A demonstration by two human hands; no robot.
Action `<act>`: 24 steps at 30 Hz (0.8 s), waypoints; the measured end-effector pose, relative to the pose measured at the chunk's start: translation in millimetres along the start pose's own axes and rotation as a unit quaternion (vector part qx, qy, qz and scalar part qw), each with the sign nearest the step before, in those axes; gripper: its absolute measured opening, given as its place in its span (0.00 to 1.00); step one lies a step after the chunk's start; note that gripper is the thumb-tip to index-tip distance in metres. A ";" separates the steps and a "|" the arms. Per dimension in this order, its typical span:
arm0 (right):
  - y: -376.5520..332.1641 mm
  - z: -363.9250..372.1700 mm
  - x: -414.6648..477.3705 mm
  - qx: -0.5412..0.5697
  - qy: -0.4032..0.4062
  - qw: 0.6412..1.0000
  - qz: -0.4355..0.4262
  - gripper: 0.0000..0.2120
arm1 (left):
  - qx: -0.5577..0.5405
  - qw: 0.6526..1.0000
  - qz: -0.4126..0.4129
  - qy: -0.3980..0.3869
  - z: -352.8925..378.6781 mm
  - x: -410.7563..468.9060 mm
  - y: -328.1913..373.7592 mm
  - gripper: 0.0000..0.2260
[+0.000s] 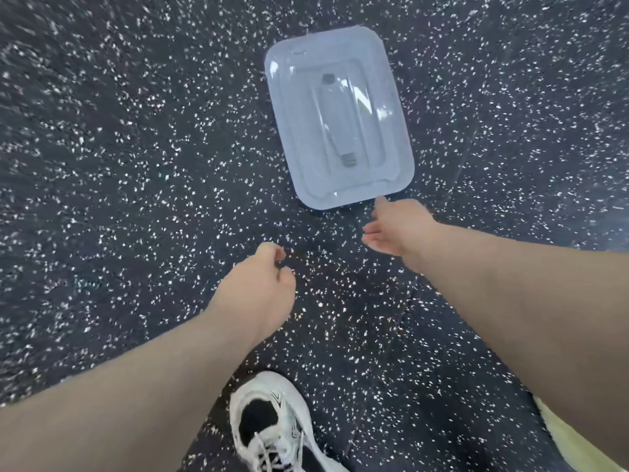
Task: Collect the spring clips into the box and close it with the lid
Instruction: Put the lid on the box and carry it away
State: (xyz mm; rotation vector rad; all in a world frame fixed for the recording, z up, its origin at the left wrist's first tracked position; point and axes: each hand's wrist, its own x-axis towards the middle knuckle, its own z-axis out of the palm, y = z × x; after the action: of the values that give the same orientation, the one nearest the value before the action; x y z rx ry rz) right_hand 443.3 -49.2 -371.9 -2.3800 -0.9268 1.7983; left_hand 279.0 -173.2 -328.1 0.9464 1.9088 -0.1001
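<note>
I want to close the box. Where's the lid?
The clear lid lies flat on the speckled floor, upper middle of the head view, just beyond the right hand.

Floor: dark, flecked throughout with white specks. One clear lid, rectangular with rounded corners, is laid flat on it in the upper middle, its long side tilted slightly; a raised handle runs along its centre. One white shoe with black insets and laces is planted at the lower edge.
</note>
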 end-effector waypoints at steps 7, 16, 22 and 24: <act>-14.8 27.2 21.0 -0.011 0.000 1.000 0.017 0.20 | -0.020 1.000 -0.001 0.004 -10.6 20.2 -22.9 0.15; -5.3 27.5 38.8 -0.017 0.026 1.000 0.005 0.15 | -0.016 0.999 -0.015 -0.027 0.4 13.7 -40.4 0.15; 7.6 8.7 27.5 0.009 -0.017 0.999 0.045 0.08 | -0.022 0.999 -0.019 -0.042 10.2 5.9 -23.1 0.15; 15.2 -2.8 19.7 0.013 -0.043 0.998 0.048 0.06 | -0.015 0.999 -0.018 -0.042 14.8 2.2 -14.6 0.15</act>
State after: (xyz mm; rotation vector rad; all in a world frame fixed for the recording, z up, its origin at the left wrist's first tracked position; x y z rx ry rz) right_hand 455.7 -51.7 -393.5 -2.3881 -0.8032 1.9468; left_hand 279.8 -188.6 -342.2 0.8752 1.8453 -0.1306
